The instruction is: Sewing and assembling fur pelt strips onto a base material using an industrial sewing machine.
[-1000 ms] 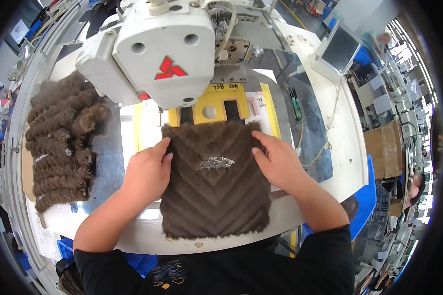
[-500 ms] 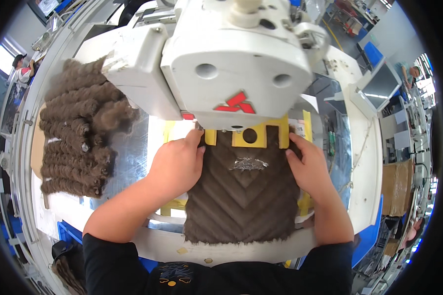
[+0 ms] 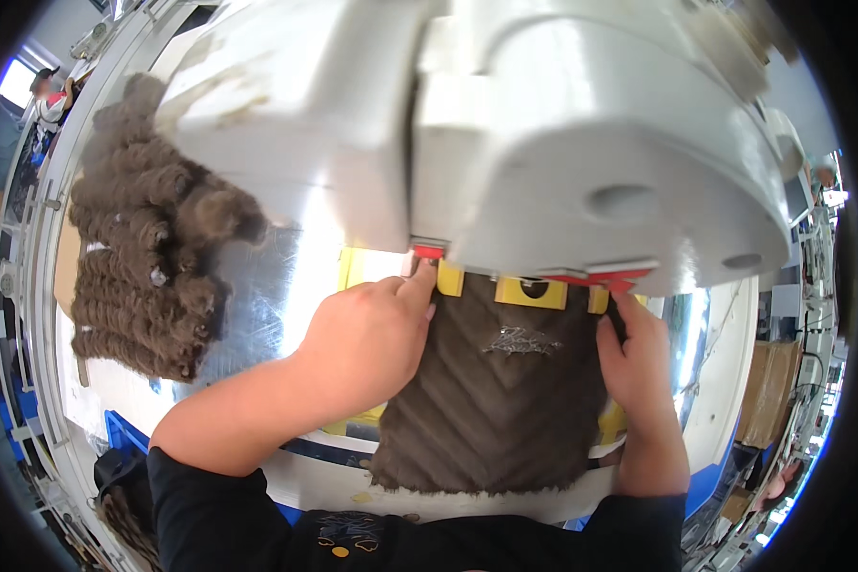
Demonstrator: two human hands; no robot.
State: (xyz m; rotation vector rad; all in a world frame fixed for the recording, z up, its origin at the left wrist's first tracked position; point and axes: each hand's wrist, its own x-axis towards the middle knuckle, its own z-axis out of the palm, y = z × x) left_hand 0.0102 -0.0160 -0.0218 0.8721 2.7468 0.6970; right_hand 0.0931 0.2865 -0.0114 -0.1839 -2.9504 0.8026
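Observation:
A brown plush piece (image 3: 491,410) with V-shaped ridges lies beneath the white machine head (image 3: 582,143). A patch of silvery threads (image 3: 522,339) shows in its upper middle. Yellow clamp plates (image 3: 532,293) rest on its far edge, one with a round hole. My left hand (image 3: 372,334) touches the far left corner of the plush, its index finger stretched toward a red part (image 3: 429,252) under the machine. My right hand (image 3: 637,353) touches the far right edge, with index finger and thumb apart. The machine head partly hides the right index fingertip; the remaining fingers of both hands are mostly hidden.
A stack of brown plush pieces (image 3: 143,286) sits on the left of the shiny metal bed (image 3: 262,315). On the right stands a cardboard box (image 3: 770,391). The low machine head overhangs both hands. Another person (image 3: 52,100) is far off at the left.
My view has come closer to the machine head, which now looks larger and covers more. The left index finger has straightened. Both hands remain at the plush's far corners.

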